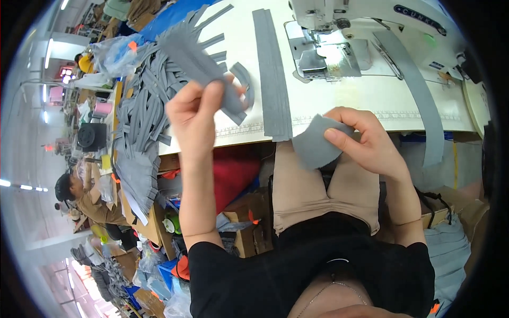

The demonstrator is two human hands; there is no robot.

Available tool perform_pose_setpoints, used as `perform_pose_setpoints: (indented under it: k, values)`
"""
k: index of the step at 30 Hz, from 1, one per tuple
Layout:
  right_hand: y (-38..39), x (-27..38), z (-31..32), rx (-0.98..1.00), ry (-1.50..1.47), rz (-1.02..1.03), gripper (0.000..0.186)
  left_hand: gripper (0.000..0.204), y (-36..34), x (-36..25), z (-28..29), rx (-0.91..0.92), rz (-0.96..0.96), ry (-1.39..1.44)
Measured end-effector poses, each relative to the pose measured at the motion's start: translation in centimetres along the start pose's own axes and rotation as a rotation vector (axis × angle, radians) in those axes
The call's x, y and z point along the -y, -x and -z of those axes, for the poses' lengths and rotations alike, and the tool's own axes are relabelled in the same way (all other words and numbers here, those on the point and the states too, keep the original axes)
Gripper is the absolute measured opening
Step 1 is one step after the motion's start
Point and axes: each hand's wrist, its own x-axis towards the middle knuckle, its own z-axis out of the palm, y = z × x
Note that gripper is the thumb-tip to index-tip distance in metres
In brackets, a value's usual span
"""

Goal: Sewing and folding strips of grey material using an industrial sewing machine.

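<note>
My left hand (pixel 199 108) is closed on a grey fabric strip (pixel 191 58), raised over the left part of the white sewing table (pixel 238 135). That strip is slightly blurred. Between the thumb and fingers of my right hand (pixel 368 140) is a curved grey fabric piece (pixel 318 143), held above my lap at the table's front edge. A stack of long grey strips (pixel 271 74) lies between my hands, running away from me. Beyond my right hand stands a white sewing machine (pixel 339 16) with its metal needle plate (pixel 336 58) lit. Tweezers (pixel 388 59) lie right of the plate.
A big heap of grey strips (pixel 154 79) covers the table's left end and hangs over its edge. One long grey strip (pixel 419 95) drapes over the front edge at right. Boxes and bags crowd the floor at left, where another person (pixel 90 196) sits.
</note>
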Motion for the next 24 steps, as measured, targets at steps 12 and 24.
perform_pose_setpoints:
  k: [12,24]
  values:
    - [0.4,2.1,1.8,-0.126,0.076,0.096,0.023,0.016,4.0,4.0,-8.7,0.45,0.532,0.35]
    - [0.6,2.0,3.4,-0.399,0.768,0.47,0.016,0.012,5.2,6.1,-13.5,0.273,0.305,0.194]
